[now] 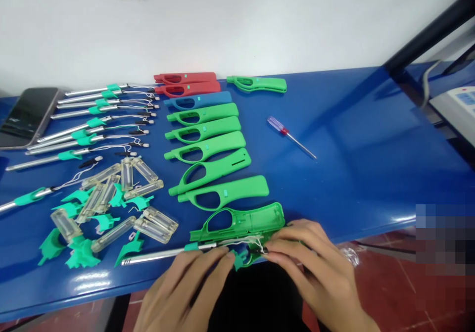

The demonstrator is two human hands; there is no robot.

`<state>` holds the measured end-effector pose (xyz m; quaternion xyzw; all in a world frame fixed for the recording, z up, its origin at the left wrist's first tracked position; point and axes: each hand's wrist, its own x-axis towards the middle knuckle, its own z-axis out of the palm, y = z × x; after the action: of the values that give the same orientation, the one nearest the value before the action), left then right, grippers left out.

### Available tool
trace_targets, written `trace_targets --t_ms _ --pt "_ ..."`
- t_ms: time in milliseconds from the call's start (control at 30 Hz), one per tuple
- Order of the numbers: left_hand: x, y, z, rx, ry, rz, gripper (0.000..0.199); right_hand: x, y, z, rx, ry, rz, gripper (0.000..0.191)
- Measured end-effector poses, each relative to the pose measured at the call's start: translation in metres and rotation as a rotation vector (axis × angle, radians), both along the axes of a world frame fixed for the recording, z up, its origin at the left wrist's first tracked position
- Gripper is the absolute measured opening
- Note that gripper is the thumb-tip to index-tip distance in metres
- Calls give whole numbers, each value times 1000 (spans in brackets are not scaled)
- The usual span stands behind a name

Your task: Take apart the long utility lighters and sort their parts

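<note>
At the bench's front edge lies an open green lighter casing half (256, 235), partly hidden by my hands. A metal lighter tube (159, 257) with white wires (241, 242) lies along it, pointing left. My left hand (189, 282) is closed around the near side of this lighter, its fingertips at the tube's base and beside a teal trigger (240, 260). My right hand (315, 258) pinches a small black igniter (262, 251) at the end of the wires. Just behind, another green casing half (258, 218) lies with its hollow side up.
Behind lie several green, blue and red lighter casings (208, 124). To the left are several metal tubes with wires (74, 136), clear fuel tanks (159, 225), teal triggers (83, 253) and a phone (29, 117). A screwdriver (291, 136) rests right of the casings.
</note>
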<state>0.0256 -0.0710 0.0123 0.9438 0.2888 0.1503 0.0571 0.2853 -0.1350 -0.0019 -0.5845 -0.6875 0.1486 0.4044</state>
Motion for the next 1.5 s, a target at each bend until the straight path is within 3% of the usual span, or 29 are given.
trace_targets --t_ms 467,767,1500 --pt "14 4 2 -14 4 67 43 0 1 2 -12 -10 -5 19" --pt "4 2 -12 22 60 18 44 0 1 3 -25 -4 -19 17" --pt "23 1 -15 -81 -233 76 39 -3 5 3 -20 119 -10 25"
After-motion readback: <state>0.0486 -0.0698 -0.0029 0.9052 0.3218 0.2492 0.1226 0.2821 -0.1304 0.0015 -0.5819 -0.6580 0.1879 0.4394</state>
